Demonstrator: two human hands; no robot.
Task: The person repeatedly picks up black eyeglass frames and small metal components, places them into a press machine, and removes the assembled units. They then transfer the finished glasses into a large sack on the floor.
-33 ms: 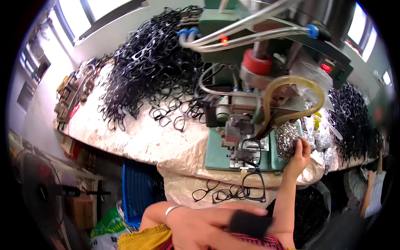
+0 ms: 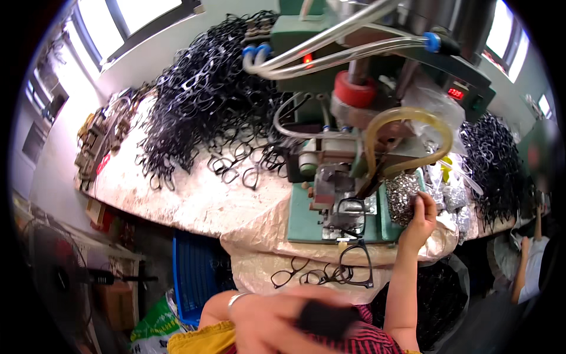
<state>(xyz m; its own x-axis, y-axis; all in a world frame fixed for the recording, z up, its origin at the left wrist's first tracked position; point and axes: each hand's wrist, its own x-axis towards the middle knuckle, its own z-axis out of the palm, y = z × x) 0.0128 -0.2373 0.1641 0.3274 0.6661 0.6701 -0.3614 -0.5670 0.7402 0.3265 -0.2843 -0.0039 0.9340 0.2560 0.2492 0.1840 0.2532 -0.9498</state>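
Observation:
My right hand [image 2: 420,221] is at the right edge of a green tray [image 2: 389,229] heaped with small shiny metal parts [image 2: 402,197]. Its thumb and fingers are pinched together; anything between them is too small to make out. Low in front of my body, my left hand [image 2: 277,321] is smeared by motion. A dark patch [image 2: 327,318], perhaps a black finger cover, shows at its fingers. A black eyeglass frame [image 2: 371,272] hangs at the front of the green press [image 2: 306,221], one rim up against the metal fixture [image 2: 345,221]. Neither hand touches that frame.
More glasses frames [image 2: 289,274] lie on the paper-covered ledge before the press. A big pile of black frames [image 2: 200,88] fills the table's back left, another pile [image 2: 495,165] the right. A yellowish hose [image 2: 439,121] loops above the tray. A blue crate [image 2: 191,271] stands below left.
My left hand has shifted to the left, away from the hanging frame. My right hand stays by the metal parts with its fingers pinched. The whole view has shifted slightly.

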